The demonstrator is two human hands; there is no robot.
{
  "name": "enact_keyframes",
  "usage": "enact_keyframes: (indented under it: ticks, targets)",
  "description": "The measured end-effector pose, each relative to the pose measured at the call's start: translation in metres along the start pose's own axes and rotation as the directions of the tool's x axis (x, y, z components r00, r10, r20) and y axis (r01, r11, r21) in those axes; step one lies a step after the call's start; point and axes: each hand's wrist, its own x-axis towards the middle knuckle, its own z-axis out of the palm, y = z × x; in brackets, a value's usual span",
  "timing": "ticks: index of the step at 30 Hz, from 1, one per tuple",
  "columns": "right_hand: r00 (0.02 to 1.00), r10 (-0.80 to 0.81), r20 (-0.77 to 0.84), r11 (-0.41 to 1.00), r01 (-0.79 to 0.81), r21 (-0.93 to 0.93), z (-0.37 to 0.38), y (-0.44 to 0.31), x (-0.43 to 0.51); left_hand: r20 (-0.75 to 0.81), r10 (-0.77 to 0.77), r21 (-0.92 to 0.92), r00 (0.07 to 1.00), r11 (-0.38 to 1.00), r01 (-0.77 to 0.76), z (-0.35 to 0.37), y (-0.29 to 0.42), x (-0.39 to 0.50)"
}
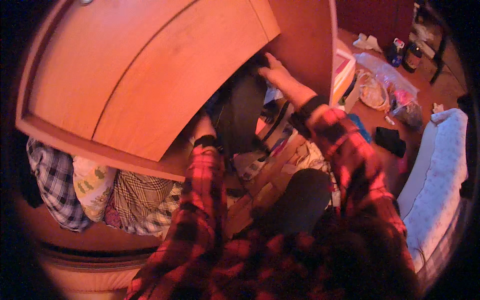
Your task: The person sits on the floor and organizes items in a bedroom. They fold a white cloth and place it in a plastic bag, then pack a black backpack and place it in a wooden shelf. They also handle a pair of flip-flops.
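My right hand (275, 71) grips the upper edge of a dark cloth item (243, 108), possibly a garment, near the lower corner of an orange wooden drawer front or panel (165, 86). The dark item hangs down between my two forearms. My left hand (203, 125) reaches under the panel's edge; its wrist shows, while the fingers are hidden by the panel and the dark cloth. Red-and-black plaid sleeves cover both arms. Below the cloth, mixed papers and fabric (255, 165) lie on the wooden floor.
Folded plaid and floral textiles (142, 198) are stacked on a shelf at left. On the right stands a pale floral cushion or padded piece (435, 180). Clear plastic bags (386, 75), a black cloth (390, 141) and dark bottles (412, 58) are on the floor beyond the cabinet side (307, 48).
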Motion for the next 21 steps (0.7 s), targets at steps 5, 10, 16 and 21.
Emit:
enact_keyframes:
  ticks: [5,10,16,21]
  targets:
    - [0.984,-0.177,-0.028,0.969,0.169,-0.181,-0.061,0.102,-0.08,-0.164,0.715,0.846,0.679,0.456,-0.276,0.085,-0.004,0.07]
    - [0.971,0.237,0.003,0.971,-0.237,-0.004,-0.112,0.148,-0.164,0.166,0.391,0.301,0.905,0.854,-0.424,0.168,-0.02,0.089]
    - [0.906,-0.374,0.199,0.694,0.416,-0.588,-0.041,0.064,-0.131,0.34,0.319,0.172,0.885,0.904,-0.392,0.192,-0.03,0.079]
    - [0.759,-0.526,0.385,0.375,0.613,-0.695,0.053,0.011,-0.05,0.416,0.363,0.124,0.833,0.885,-0.448,0.202,-0.066,0.106]
